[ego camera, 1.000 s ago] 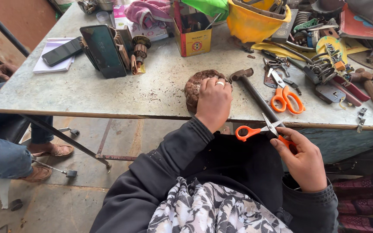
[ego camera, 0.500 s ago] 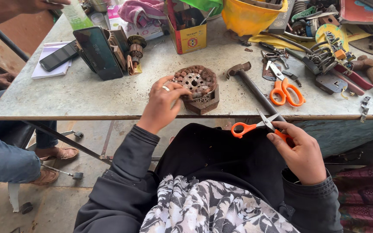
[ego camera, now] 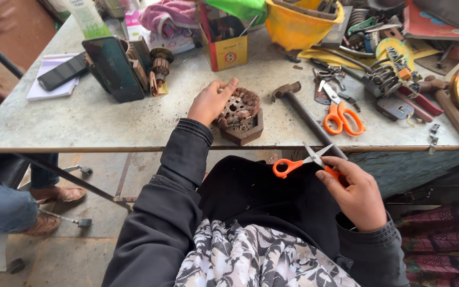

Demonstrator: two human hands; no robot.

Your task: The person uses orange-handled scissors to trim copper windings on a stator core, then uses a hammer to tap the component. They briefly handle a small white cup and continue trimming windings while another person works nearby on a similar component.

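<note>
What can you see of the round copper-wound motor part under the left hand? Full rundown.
The motor part is a round, rusty-brown stator-like core with copper-coloured windings around a perforated centre, set in a dark squarish frame. It looks old and dirty. It sits tilted on the grey table close to the near edge, between a hammer and a dark box. The left hand rests on its left side, fingers over the top. The right hand is apart from it, holding orange-handled scissors.

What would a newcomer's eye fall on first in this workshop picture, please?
Probably the orange scissors held in the right hand below the table edge, and the left hand resting against a rusty stator near the table's front edge. A second orange pair lies beside a hammer to its right.
</note>
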